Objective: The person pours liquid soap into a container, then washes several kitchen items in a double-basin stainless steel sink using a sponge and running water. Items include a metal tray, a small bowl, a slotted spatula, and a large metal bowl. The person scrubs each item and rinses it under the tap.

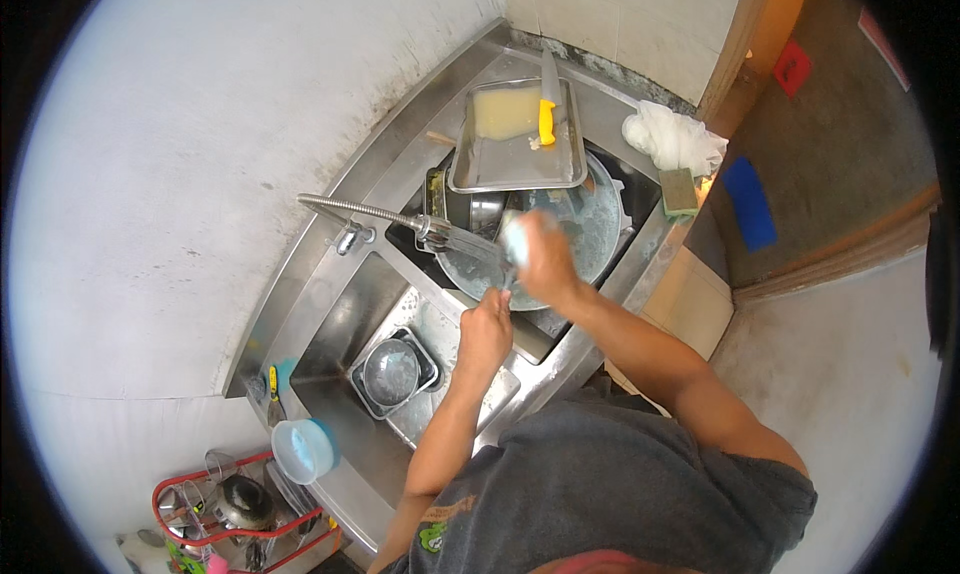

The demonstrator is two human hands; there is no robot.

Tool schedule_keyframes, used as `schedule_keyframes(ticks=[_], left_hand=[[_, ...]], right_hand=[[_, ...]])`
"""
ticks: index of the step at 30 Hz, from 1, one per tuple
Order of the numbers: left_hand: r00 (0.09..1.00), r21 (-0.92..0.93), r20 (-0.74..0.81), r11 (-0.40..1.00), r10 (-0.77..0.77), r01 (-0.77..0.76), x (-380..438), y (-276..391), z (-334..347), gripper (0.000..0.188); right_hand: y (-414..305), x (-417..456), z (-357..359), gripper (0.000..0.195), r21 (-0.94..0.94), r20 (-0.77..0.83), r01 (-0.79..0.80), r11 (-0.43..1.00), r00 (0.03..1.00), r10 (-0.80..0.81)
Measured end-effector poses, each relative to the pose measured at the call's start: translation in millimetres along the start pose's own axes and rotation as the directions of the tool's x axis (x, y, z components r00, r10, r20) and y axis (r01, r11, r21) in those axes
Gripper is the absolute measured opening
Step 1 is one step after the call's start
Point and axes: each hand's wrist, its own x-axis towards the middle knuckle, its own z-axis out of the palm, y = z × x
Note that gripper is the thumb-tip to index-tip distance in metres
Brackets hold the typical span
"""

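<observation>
Water runs from the spray tap (435, 232) over the right-hand sink, where a large round metal basin (600, 232) holds cloudy water. My left hand (487, 326) grips the end of a thin utensil, whose kind I cannot tell, at the basin's near edge. Blurred by motion, my right hand (547, 262) holds a pale scrubbing pad or cloth (515, 238) against the utensil, beside the water stream. Across the far side of the basin rests a rectangular metal tray (487, 172) with yellowish liquid in it; a yellow-handled knife (547, 120) lies over its far rim.
In the left sink, a round bowl (391, 371) sits in a rectangular metal container (431, 375). A plastic tub (296, 454) and a yellow-handled scraper (274, 390) are at the left edge. A sponge (679, 191) and white plastic bag (667, 138) lie right. A red-rimmed rack (225, 533) holds utensils.
</observation>
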Motion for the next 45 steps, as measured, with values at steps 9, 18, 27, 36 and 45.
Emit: schedule_keyframes(ticks=[9,18,27,36,45], left_hand=[[1.0,0.039,0.015,0.999,0.022,-0.022,4,-1,-16,0.026],[0.998,0.039,-0.013,0.998,0.054,-0.053,11,-11,-13,0.027],[0.999,0.061,0.018,0.998,0.033,-0.034,14,-12,0,0.023],[0.992,0.385,-0.099,0.916,-0.082,0.115,14,-15,2,0.026],[0.972,0.086,0.016,0.969,-0.233,0.231,17,-30,13,0.034]], right_hand=[[0,18,3,0.035,-0.045,0.011,-0.045,0.998,0.999,0.046],[-7,26,11,0.033,0.042,-0.064,-0.011,0.999,0.998,0.014],[17,11,25,0.028,0.033,-0.126,-0.126,0.991,0.984,0.129],[41,-31,44,0.033,0.589,0.035,-0.735,0.335,0.438,0.898],[55,-7,-26,0.038,0.597,-0.047,-0.596,0.537,0.642,0.765]])
